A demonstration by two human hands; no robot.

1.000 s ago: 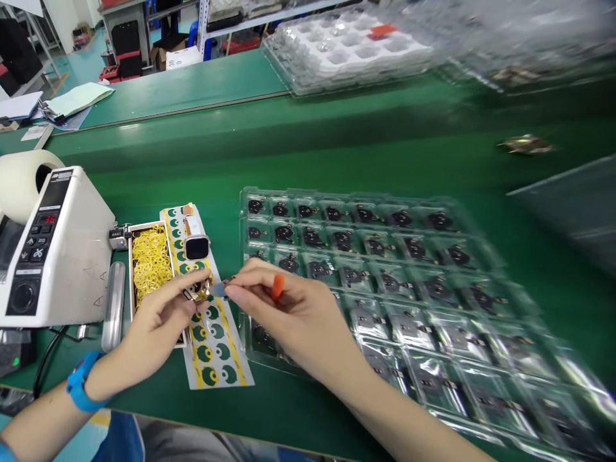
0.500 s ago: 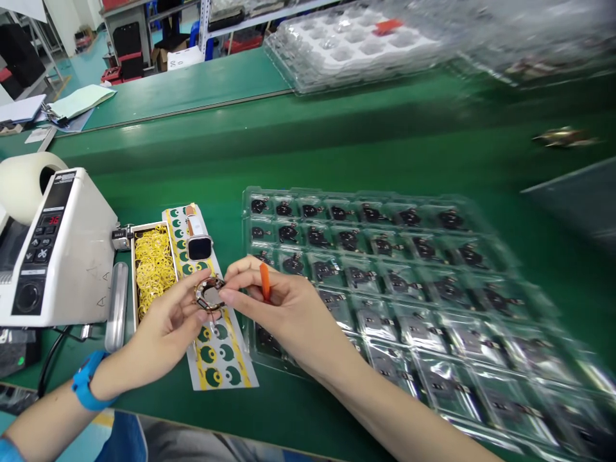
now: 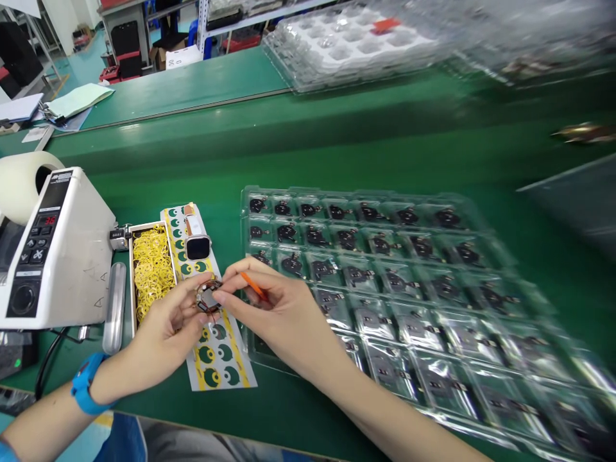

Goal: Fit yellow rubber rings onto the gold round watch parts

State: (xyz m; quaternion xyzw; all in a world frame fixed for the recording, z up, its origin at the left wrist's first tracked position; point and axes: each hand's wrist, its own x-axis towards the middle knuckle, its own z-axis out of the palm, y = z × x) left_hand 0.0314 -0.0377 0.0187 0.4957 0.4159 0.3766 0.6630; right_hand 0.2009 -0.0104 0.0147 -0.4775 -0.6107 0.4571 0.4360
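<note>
My left hand (image 3: 166,327), a blue band on its wrist, grips a small round electronic part (image 3: 208,299) between thumb and fingers. The part has a ring-shaped rim with tiny components and a flat grey middle. The thumb and forefinger of my right hand (image 3: 283,311) meet at the right edge of the part. An orange stick-like tool (image 3: 254,286) lies tucked in the right hand's fingers; its lower end is hidden. Below both hands is a sticker sheet (image 3: 202,380) with green and yellow shapes, and a watch (image 3: 197,247) rests on its upper half.
A clear blister tray (image 3: 332,218) of black parts spreads to the right. On the left stand a white tape dispenser (image 3: 72,250), a box of yellow rings (image 3: 153,266) and a clear bar (image 3: 114,308). Stacked plastic trays (image 3: 308,64) sit on the back ledge.
The orange tool has tipped from nearly upright to a slant in my right hand. Both hands stay at the round part, with only slight finger movement.
</note>
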